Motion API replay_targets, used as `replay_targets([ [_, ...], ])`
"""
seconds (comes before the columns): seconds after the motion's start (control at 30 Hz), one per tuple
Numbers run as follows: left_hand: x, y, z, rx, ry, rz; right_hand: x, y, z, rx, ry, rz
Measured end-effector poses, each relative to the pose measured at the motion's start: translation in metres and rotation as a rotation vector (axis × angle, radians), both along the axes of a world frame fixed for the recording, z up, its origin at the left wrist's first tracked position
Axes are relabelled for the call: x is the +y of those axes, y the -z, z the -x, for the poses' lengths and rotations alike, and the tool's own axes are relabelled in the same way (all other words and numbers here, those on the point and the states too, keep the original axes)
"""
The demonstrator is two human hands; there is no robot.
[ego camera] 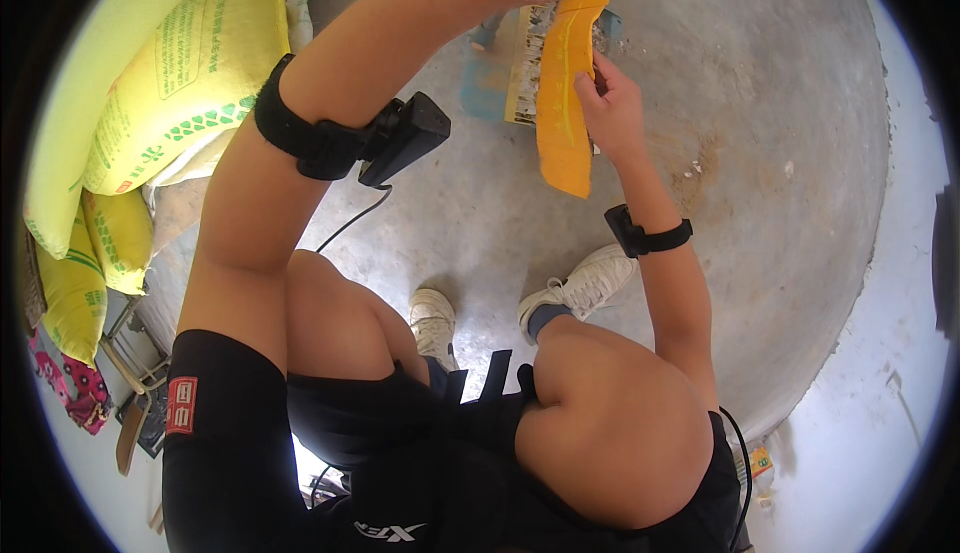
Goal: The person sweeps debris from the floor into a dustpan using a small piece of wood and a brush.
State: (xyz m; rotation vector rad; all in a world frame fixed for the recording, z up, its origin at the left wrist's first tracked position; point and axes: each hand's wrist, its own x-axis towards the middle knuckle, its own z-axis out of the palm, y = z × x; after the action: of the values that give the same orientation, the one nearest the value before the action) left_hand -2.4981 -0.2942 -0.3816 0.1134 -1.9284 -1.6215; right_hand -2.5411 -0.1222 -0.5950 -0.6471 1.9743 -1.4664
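Note:
My right hand (pixel 613 107) pinches the right edge of a long, bent yellow strip (pixel 564 118), its thumb on the front and its fingers curled behind. The strip bears faint pale writing, and whether it is card or fabric I cannot tell. My left forearm reaches across the top of the view, and the left hand lies beyond the upper edge. Behind the strip, low on the floor, a yellowish box or panel (pixel 517 99) with a pale, dark-speckled patterned face is partly covered. A translucent blue plastic piece (pixel 480 88) shows beside it.
Stacked yellow-green woven sacks (pixel 202 65) with green print stand on the left. Beneath them are a metal-framed folding chair (pixel 131 373) and pink patterned cloth (pixel 82 392). The concrete floor (pixel 750 200) has small debris (pixel 694 170) and meets a white wall (pixel 885 328) on the right.

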Motion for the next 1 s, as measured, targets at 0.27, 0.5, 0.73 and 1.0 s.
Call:
replay_targets([
  [0.27,-0.004,0.005,-0.005,0.022,-0.02,-0.004,0.019,-0.013,-0.002,-0.036,0.045,-0.04],
  [0.5,-0.006,0.009,0.001,0.048,-0.024,0.028,0.03,-0.003,0.008,-0.062,0.181,-0.007],
  [0.73,0.002,0.006,-0.001,-0.1,-0.142,-0.083,0.02,0.001,0.006,0.062,0.186,-0.084],
  [1.0,0.0,0.008,0.001,-0.072,-0.073,-0.292,-0.01,-0.005,-0.002,0.095,0.085,-0.075],
])
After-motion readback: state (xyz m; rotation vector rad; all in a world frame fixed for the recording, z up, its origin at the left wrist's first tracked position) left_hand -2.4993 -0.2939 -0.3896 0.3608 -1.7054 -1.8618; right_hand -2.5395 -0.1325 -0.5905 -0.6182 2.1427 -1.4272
